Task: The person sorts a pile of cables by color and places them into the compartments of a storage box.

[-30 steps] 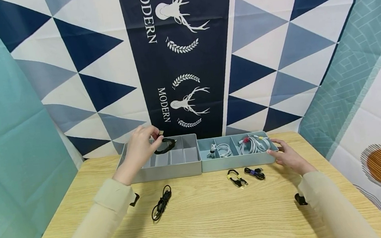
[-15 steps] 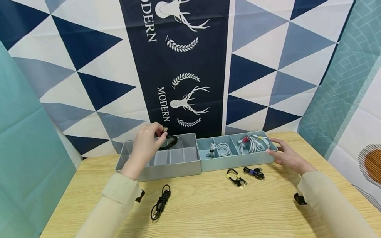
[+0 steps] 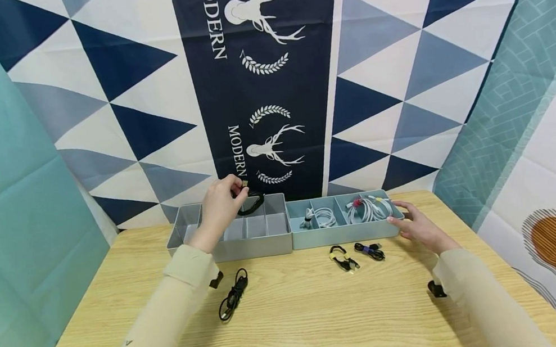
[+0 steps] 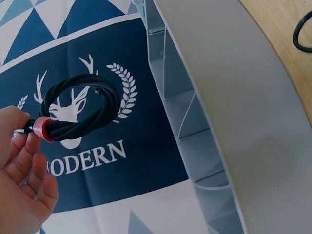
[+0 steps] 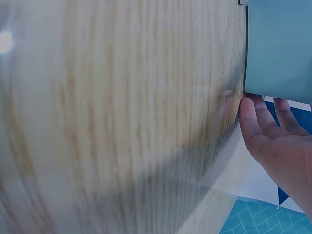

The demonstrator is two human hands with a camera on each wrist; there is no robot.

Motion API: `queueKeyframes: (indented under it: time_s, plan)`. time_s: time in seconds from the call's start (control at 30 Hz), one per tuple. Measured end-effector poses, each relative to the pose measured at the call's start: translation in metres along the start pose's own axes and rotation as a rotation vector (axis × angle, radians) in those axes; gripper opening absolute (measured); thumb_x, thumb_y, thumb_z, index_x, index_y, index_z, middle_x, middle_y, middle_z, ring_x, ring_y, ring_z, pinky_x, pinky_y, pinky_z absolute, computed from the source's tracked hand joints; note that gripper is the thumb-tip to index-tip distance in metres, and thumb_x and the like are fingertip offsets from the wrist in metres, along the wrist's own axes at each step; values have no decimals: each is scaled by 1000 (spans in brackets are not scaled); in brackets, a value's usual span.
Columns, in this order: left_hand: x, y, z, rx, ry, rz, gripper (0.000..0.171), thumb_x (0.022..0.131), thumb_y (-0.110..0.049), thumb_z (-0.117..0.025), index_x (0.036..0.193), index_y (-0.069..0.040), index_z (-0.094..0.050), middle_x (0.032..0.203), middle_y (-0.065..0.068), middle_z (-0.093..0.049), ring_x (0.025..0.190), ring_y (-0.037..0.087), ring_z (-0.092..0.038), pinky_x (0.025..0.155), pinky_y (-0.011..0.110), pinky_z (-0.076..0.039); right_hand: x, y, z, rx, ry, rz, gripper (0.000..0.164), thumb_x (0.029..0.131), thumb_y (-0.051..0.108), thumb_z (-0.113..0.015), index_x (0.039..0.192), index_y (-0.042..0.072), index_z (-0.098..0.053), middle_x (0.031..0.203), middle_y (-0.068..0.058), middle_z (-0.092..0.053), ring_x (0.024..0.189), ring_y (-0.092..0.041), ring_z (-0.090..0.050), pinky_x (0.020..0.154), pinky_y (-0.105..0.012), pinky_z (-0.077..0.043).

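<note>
My left hand (image 3: 220, 206) pinches a coiled black cable (image 4: 80, 127) by its plug end, beside a red tie (image 4: 43, 128). The coil hangs over the grey divided box (image 3: 252, 248), overlapping its right-hand compartments in the head view. A gold-coloured USB plug (image 3: 245, 183) shows at the fingertips. My right hand (image 3: 418, 228) touches the right end of the blue divided box (image 3: 343, 237), fingers fairly straight. In the right wrist view its fingertips lie right at the box's end wall. The blue box holds coiled white cables (image 3: 324, 219), one bundle with a red tie.
On the wooden table (image 3: 313, 317) lie a black cable bundle (image 3: 233, 296) at left, a short black cable with yellow ties (image 3: 343, 260), and a black cable with a purple tie (image 3: 370, 251). A patterned cloth (image 3: 258, 85) hangs behind the boxes.
My left hand has moved slightly right and away from me, carrying the coiled black cable over the grey box. My right hand stays at the blue box's end.
</note>
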State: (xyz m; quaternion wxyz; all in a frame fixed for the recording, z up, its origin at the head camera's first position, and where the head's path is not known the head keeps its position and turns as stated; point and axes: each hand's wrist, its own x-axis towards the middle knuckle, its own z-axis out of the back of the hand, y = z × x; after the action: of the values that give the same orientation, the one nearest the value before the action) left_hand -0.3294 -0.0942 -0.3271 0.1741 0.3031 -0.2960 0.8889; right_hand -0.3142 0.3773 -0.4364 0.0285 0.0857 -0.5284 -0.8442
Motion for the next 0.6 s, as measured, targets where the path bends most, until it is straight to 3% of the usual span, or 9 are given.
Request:
queueKeyframes:
  time_s: [0.37,0.6]
  plan:
    - [2,4,-20,-80,-16,82,10,85,-17,-68,84,-8,-64,73,3,-65,70,22,-56,67,35,-43,3,-4,1,9,0,-3,83,95,40,-53,153,13,0,147,-36,-10,129,-49,-32,101,-61,-32]
    - [3,5,-32,-154,-5,209,12,86,-19,-67,85,-7,-64,74,5,-66,64,19,-61,61,31,-46,5,-6,2,11,-2,-6,84,94,42,-54,153,14,0,148,-36,-9,130,-49,-30,101,-61,-32]
